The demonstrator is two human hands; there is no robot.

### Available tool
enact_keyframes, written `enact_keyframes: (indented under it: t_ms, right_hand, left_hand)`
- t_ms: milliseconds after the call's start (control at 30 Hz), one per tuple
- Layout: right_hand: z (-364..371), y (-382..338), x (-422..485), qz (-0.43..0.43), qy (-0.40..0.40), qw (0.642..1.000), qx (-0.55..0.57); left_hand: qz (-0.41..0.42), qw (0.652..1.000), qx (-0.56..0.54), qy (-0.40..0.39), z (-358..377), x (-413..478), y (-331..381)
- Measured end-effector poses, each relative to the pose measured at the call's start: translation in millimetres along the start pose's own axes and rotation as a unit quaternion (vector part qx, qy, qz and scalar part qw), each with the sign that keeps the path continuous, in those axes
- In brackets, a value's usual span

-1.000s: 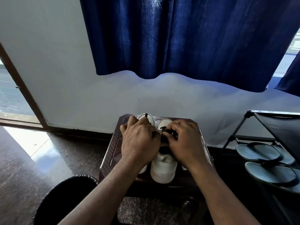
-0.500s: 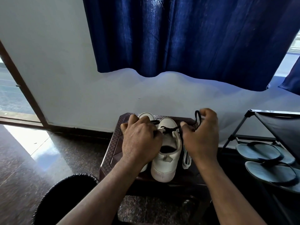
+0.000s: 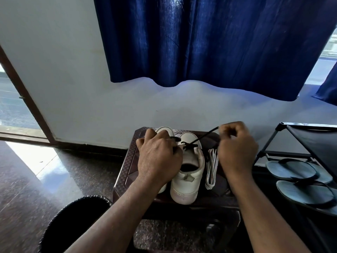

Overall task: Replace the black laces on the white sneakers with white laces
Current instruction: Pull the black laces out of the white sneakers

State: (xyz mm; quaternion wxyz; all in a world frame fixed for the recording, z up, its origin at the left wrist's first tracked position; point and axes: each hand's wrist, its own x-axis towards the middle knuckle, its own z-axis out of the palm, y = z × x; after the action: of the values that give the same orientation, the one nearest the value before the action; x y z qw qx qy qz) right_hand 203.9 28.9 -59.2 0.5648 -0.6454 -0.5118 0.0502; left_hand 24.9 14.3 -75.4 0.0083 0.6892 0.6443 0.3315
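Black lace (image 3: pixel 204 135) — farther out, rightward

— Left hand (image 3: pixel 158 157), pose?
— Palm down, knuckles up, fingers curled and gripping the white sneakers (image 3: pixel 189 172). Forearm entering from lower left.
— Right hand (image 3: pixel 237 147)?
— Raised, off to the right. Fingers and thumb curled, pinching the black lace (image 3: pixel 204 135), pulled taut. Forearm entering from lower right. Hands apart, not touching.

Two sneakers (image 3: pixel 187 179) sit together on the stool (image 3: pixel 124 179), folded laces (image 3: pixel 211 168) just right of them.
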Motion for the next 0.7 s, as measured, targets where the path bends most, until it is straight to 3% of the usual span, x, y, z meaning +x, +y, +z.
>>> enact_keyframes:
  t_ms: [67, 133, 267, 333, 400, 467, 600, 700]
  right_hand:
    - [-7.6, 1.1, 4.9, 0.062, 0.006, 0.998, 0.026]
    - [-6.3, -0.8, -1.7, 0.053, -0.054, 0.996, 0.04]
    - [12.0, 0.2, -20.0, -0.115, -0.192, 0.972, -0.078]
    - [17.3, -2.9, -25.2, -0.148, -0.225, 0.953, -0.141]
    - [20.4, -3.9, -29.3, -0.156, -0.241, 0.948, -0.135]
    - [20.1, -3.7, -29.1, -0.15, -0.21, 0.958, -0.126]
    - [2.4, 3.5, 0.8, -0.063, -0.04, 0.996, -0.05]
    - [-9.2, 5.9, 9.7, -0.005, -0.061, 0.998, -0.01]
  left_hand:
    - [0.005, 1.0, 0.011, 0.003, 1.3, -0.4, -0.9]
    - [0.007, 1.0, 0.008, 0.006, 1.3, -0.6, -1.0]
    - [0.0, 1.0, 0.004, 0.009, -0.4, -0.3, 0.9]
    - [-0.005, 1.0, 0.003, 0.007, -0.1, -0.4, 1.4]
    - [-0.007, 1.0, 0.002, 0.005, 0.8, -0.3, 0.4]
    - [-0.006, 1.0, 0.003, 0.005, 0.7, -0.4, -0.4]
    - [-0.007, 1.0, -0.008, -0.012, -0.7, 0.6, -0.1]
    - [-0.003, 1.0, 0.012, -0.003, 1.4, -1.0, -1.3]
